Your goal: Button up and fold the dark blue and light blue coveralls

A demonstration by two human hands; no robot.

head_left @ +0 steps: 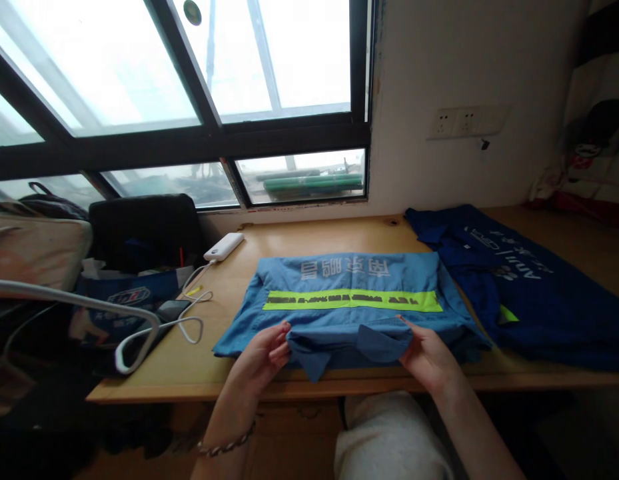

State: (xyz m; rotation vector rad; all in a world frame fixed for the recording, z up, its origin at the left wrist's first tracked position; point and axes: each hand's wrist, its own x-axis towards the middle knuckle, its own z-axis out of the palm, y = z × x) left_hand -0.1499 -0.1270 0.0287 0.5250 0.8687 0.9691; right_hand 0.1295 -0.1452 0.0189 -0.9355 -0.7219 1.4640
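Note:
A light blue work shirt [349, 273] lies back side up on the wooden table, its grey lettering upside down to me. A yellow-green strip [353, 301] with worn dark patches crosses it. The collar [334, 340] faces me near the table's front edge. My left hand [266, 347] pinches the shirt at the collar's left side, fingers curled. On the right side of the collar, my right hand [424, 350] grips the cloth between thumb and fingers. The sleeves are mostly hidden beneath the body.
Dark blue garments [529, 287] are spread on the table [299, 237] to the right. At the left edge sit a white power bank [224, 247] and a looped white cable [189, 327]. A printed bag [122, 303] stands beyond that edge. A window rises behind.

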